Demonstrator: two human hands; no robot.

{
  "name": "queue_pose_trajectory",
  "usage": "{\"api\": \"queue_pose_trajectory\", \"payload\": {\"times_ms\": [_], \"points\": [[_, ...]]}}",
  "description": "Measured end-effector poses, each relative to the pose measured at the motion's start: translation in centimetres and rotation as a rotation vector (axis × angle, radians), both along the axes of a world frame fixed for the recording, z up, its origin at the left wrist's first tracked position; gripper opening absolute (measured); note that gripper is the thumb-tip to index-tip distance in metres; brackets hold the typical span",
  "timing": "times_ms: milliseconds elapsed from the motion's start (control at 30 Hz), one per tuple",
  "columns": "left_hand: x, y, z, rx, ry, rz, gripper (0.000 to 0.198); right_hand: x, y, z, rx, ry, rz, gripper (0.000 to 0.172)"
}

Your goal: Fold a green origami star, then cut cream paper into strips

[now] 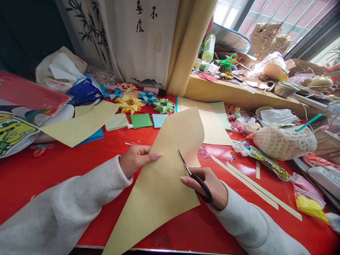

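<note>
A large pale yellow paper sheet [159, 184] is held above the red table, its right part cut and its upper right side curling. At its left edge, my left hand [136, 158] pinches the sheet, thumb on top. My right hand [209, 184] is closed round the black handle of scissors [201, 186]. The scissors' blade lies over the sheet along the cut; the other blade is hidden. Two long narrow paper strips [255, 184] and a short strip [258, 170] lie right of my right hand.
Folded paper stars [130, 103] and small stacks of green paper [141, 120] and blue paper [159, 120] are behind the sheet. More yellow paper [212, 124] lies back right. A net-wrapped object [284, 141] and packets stand right; a tissue pack [85, 90] is back left. The windowsill [212, 92] is cluttered.
</note>
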State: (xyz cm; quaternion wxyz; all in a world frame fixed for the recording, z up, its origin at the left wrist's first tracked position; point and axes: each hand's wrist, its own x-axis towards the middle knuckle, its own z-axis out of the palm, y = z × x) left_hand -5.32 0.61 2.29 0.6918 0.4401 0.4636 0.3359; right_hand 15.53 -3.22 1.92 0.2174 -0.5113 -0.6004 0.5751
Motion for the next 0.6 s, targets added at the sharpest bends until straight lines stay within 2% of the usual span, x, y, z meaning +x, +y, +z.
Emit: {"api": "queue_pose_trajectory", "payload": {"times_ms": [400, 600], "points": [[0.00, 0.22, -0.27, 0.006, 0.020, 0.013, 0.024, 0.05, -0.05, -0.96, 0.015, -0.048, -0.033, 0.041], [-0.04, 0.20, -0.38, -0.016, 0.002, -0.040, 0.021, -0.16, -0.08, -0.75, 0.003, 0.035, -0.043, 0.044]]}}
